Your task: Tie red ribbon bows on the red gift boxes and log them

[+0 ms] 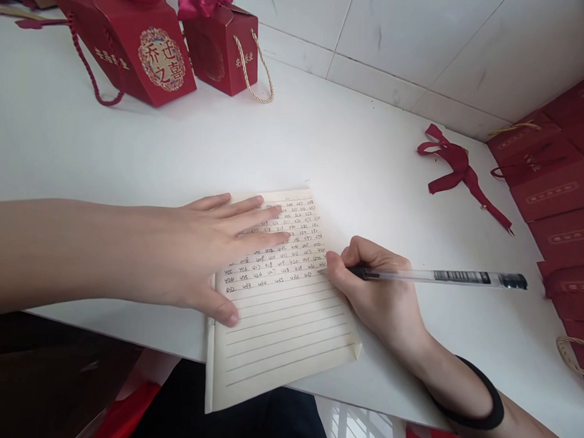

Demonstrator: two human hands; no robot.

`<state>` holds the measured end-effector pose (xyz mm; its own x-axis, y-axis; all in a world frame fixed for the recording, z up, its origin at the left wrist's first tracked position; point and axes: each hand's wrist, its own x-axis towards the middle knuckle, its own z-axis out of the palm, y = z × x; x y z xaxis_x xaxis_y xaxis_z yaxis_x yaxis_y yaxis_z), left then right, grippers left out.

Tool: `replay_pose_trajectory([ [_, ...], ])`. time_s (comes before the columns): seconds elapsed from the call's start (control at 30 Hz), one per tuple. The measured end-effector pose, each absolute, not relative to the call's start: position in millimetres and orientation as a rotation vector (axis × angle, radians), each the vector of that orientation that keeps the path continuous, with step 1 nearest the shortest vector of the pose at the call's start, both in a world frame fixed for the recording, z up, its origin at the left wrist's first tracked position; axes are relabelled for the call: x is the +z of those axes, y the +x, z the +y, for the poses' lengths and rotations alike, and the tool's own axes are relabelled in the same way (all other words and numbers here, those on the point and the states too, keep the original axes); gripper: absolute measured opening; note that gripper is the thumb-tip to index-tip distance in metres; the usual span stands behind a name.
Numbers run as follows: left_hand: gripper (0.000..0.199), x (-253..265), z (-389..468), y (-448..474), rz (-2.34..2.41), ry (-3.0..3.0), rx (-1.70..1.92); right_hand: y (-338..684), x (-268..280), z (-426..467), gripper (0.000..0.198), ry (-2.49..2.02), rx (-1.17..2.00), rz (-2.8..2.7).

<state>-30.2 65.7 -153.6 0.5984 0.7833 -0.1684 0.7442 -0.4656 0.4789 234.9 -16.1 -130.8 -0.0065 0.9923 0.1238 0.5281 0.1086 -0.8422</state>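
Our lined notebook (286, 341) overhangs the near edge of the table (362, 157). Our left hand (211, 244) lies spread over its page, grasping nothing; our right hand (385, 297) pinches a gel pen (425, 275). Pressing the page flat should keep numerals (262, 283) even. Far right lies a red ribbon (459, 163).

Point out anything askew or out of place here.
The notebook has a bent lower right corner and overhangs the table. A red ribbon lies loose on the right, whereas a similar bow tops a box.
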Motion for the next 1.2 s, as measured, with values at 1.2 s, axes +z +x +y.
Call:
replay_pose_trajectory([
  [1.2, 0.092, -97, 52, 6, 0.929, 2.463, -0.394, 235, -131, -16, 0.034, -1.564, 0.777, -1.574],
])
